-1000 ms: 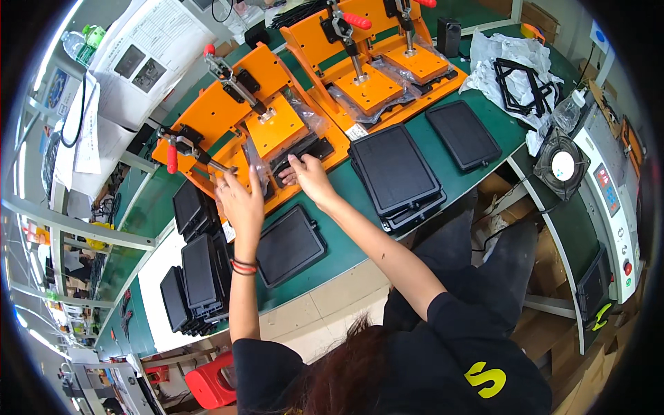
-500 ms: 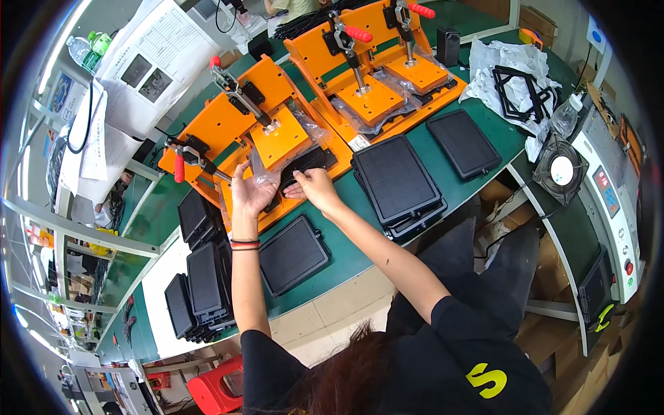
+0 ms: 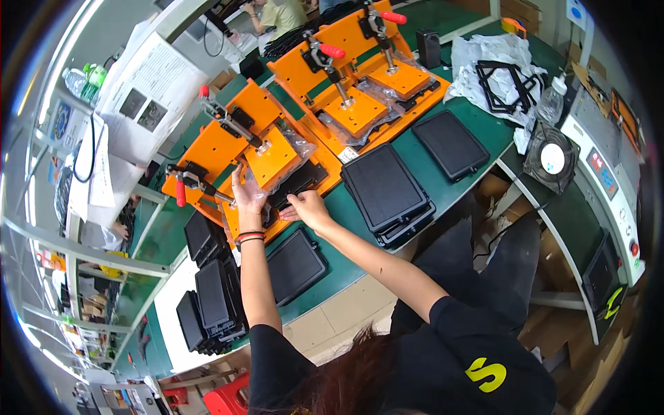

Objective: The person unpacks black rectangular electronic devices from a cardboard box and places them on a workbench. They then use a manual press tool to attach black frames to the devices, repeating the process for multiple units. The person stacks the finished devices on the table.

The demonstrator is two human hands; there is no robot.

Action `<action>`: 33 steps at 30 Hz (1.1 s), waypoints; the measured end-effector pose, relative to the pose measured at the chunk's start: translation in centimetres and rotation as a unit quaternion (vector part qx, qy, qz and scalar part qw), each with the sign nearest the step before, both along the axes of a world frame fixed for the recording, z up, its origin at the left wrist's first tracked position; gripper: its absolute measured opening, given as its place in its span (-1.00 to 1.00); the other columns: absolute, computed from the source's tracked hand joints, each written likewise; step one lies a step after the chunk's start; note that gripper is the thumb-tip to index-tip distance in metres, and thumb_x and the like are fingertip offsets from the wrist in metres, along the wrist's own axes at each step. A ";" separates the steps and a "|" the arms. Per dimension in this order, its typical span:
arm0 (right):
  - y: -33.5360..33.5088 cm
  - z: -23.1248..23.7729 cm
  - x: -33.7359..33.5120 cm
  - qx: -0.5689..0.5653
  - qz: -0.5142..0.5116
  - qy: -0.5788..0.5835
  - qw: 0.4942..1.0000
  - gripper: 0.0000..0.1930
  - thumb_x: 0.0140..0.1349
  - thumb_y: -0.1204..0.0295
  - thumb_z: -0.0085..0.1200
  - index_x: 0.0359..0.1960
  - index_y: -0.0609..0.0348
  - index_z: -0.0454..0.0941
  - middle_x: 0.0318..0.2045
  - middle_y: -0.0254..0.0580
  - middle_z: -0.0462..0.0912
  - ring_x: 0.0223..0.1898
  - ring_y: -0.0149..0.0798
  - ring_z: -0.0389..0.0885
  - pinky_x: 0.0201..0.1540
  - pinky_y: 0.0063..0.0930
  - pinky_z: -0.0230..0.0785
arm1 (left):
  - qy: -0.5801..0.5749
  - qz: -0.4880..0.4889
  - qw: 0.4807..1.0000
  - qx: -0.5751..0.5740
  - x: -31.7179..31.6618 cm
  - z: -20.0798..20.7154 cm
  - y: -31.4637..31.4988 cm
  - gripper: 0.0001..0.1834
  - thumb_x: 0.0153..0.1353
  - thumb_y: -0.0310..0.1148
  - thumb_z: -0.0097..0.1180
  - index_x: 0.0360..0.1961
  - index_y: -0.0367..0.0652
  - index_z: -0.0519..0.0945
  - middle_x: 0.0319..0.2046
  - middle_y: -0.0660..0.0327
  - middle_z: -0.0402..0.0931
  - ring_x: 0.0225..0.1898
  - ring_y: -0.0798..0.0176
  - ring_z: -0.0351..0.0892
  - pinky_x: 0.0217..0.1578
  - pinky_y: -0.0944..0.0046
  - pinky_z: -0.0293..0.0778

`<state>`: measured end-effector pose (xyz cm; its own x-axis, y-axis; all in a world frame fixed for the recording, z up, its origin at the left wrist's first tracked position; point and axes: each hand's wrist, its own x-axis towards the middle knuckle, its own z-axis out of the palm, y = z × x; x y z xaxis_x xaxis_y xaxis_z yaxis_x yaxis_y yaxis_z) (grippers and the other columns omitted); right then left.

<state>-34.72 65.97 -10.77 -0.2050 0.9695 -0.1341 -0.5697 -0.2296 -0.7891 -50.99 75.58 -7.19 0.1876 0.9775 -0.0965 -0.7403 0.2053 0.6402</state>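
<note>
A black rectangular panel (image 3: pixel 299 181) lies in the front left orange clamp fixture (image 3: pixel 221 149), partly beneath its square orange press plate (image 3: pixel 272 158) with clear plastic film around it. My left hand (image 3: pixel 247 197) is at the plate's left front edge, palm turned up and fingers stretched, against the film. Its fingertips are partly hidden by the plate. On the near edge of the black panel, my right hand (image 3: pixel 311 209) has its thumb and fingers drawn together. The exact grip there is small and partly hidden.
A second orange fixture (image 3: pixel 356 111) stands to the right. Stacked black panels (image 3: pixel 384 183) and single panels (image 3: pixel 451 144) (image 3: pixel 297 266) lie on the green table, with more stacks (image 3: pixel 216 294) at left. White wrapping (image 3: pixel 501 55), black frames and a fan (image 3: pixel 551 158) are farther right.
The view has shifted slightly. My right hand's fingers, more stretched before, are now drawn in at the panel's near edge. My left hand stays by the press plate.
</note>
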 end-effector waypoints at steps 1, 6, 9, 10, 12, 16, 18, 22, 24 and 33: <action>0.1 -0.2 -0.1 -0.001 -0.005 0.001 1.000 -0.66 0.36 0.35 -0.11 -0.36 0.52 0.41 -0.40 0.24 0.62 -0.40 -0.09 0.70 -0.36 -0.41 0.62 | 0.008 0.001 1.000 0.015 -0.2 -0.2 0.2 -0.44 0.19 -0.07 0.02 0.11 -0.21 0.36 0.14 0.04 0.40 0.18 -0.04 0.34 0.24 -0.04 0.15; -0.4 0.1 -1.2 -0.020 -0.011 0.050 0.998 -0.64 0.37 0.30 -0.11 -0.35 0.49 0.41 -0.42 0.20 0.62 -0.41 -0.08 0.70 -0.33 -0.43 0.62 | 0.020 -0.035 0.999 0.029 -2.8 0.0 1.5 -0.50 0.18 -0.07 0.02 0.07 -0.14 0.41 0.15 0.06 0.39 0.21 0.00 0.32 0.24 -0.05 0.14; -1.0 -0.2 0.2 -0.024 -0.043 0.048 0.998 -0.64 0.38 0.30 -0.12 -0.34 0.49 0.41 -0.41 0.16 0.62 -0.40 -0.10 0.69 -0.29 -0.40 0.62 | 0.066 -0.056 0.994 0.066 -1.1 0.2 1.2 -0.55 0.19 -0.07 0.02 0.02 -0.09 0.44 0.12 0.09 0.42 0.19 0.01 0.33 0.21 -0.07 0.17; -1.0 -0.3 0.3 -0.024 -0.047 0.054 0.997 -0.64 0.38 0.30 -0.13 -0.34 0.49 0.41 -0.41 0.16 0.62 -0.39 -0.10 0.69 -0.29 -0.40 0.62 | 0.059 -0.051 0.994 0.070 -1.1 0.2 1.4 -0.56 0.20 -0.07 0.02 0.02 -0.09 0.45 0.11 0.10 0.43 0.18 0.02 0.34 0.20 -0.06 0.17; -1.3 -0.5 0.5 -0.030 -0.049 0.050 0.997 -0.65 0.36 0.33 -0.11 -0.37 0.50 0.41 -0.42 0.15 0.62 -0.39 -0.11 0.69 -0.30 -0.38 0.63 | 0.044 -0.042 0.995 0.078 -0.6 -0.1 2.0 -0.58 0.21 -0.08 0.02 0.01 -0.08 0.45 0.08 0.13 0.45 0.17 0.03 0.35 0.20 -0.03 0.19; -2.8 0.3 0.6 -0.042 -0.032 0.053 0.997 -0.68 0.32 0.38 -0.07 -0.46 0.49 0.39 -0.47 0.17 0.62 -0.41 -0.09 0.70 -0.35 -0.34 0.65 | 0.048 0.090 0.992 0.075 -0.9 -1.3 3.6 -0.63 0.26 -0.13 -0.03 0.02 -0.07 0.46 0.04 0.18 0.47 0.15 0.05 0.37 0.21 0.06 0.22; -3.7 0.5 1.3 -0.035 -0.026 0.045 0.998 -0.69 0.32 0.39 -0.07 -0.46 0.48 0.39 -0.47 0.19 0.62 -0.42 -0.08 0.70 -0.34 -0.34 0.65 | 0.119 0.158 0.975 0.097 0.0 -1.2 4.3 -0.61 0.30 -0.13 -0.11 0.04 -0.10 0.45 0.05 0.18 0.47 0.13 0.06 0.40 0.19 0.06 0.25; -10.2 0.5 2.5 0.011 -0.024 0.086 0.996 -0.69 0.33 0.39 -0.06 -0.48 0.45 0.39 -0.46 0.19 0.63 -0.43 -0.09 0.70 -0.33 -0.35 0.64 | 0.166 0.063 0.984 0.023 -4.0 -0.4 3.7 -0.52 0.37 -0.11 -0.30 0.17 -0.17 0.33 0.14 0.13 0.40 0.13 -0.03 0.39 0.16 -0.01 0.26; -12.7 -0.5 4.8 0.021 -0.017 0.090 0.996 -0.70 0.34 0.41 -0.06 -0.47 0.44 0.39 -0.46 0.13 0.64 -0.42 -0.14 0.70 -0.32 -0.38 0.63 | 0.211 0.020 0.977 -0.027 -1.4 0.9 2.5 -0.53 0.34 -0.12 -0.25 0.14 -0.17 0.36 0.10 0.10 0.42 0.11 -0.03 0.40 0.16 -0.04 0.26; -18.1 0.3 11.0 0.042 0.042 -0.022 0.998 -0.74 0.36 0.41 -0.09 -0.38 0.44 0.42 -0.43 0.07 0.64 -0.35 -0.19 0.70 -0.28 -0.43 0.60 | 0.692 0.457 0.438 0.348 7.5 10.7 -4.0 -0.34 0.33 -0.01 -0.14 0.06 -0.53 0.25 -0.01 -0.13 0.35 0.07 -0.02 0.32 0.12 0.08 0.18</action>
<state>-23.70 47.82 -10.45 -0.2819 0.9573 -0.0636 -0.5148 -0.2069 -0.8320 -43.46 71.55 3.50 -0.0797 0.4670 0.8807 0.8850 -0.3735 0.2781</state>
